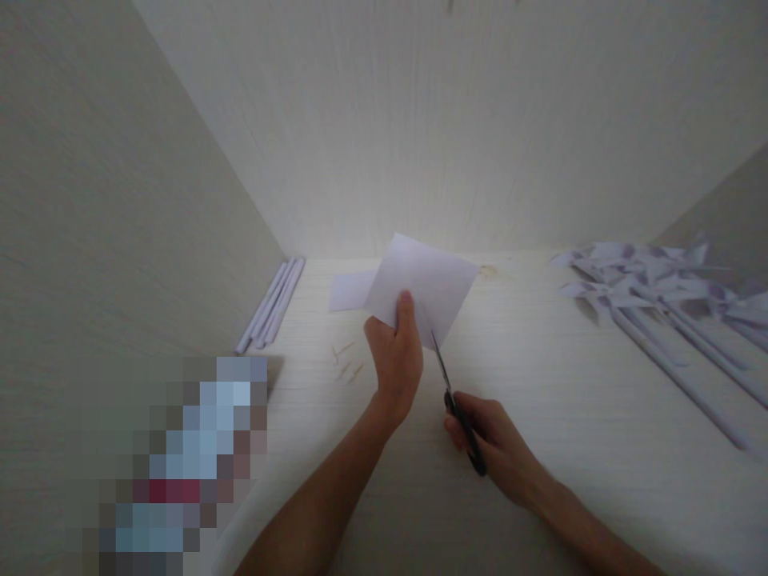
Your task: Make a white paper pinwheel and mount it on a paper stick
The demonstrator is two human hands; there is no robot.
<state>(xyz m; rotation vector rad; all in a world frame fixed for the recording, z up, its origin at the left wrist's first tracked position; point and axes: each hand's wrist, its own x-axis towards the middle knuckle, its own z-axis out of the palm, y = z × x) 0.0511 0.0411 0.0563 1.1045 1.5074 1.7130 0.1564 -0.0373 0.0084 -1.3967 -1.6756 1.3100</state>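
A white square of paper (429, 272) is held up, tilted, over the table by my left hand (396, 352), its thumb pressed on the near face and the other fingers hidden behind. My right hand (489, 432) grips a pair of scissors (465, 432) with black handles. The blades point up and away and meet the paper's lower corner. Whether they are cutting into it I cannot tell. Partly behind the held square, another white paper piece (349, 290) lies on the table.
Several rolled paper sticks (273, 304) lie at the left by the wall. Several paper pinwheels (636, 280) on paper sticks are spread at the right. Walls rise at the back and left of the pale table (540, 360). A pixelated object (198, 448) is at lower left.
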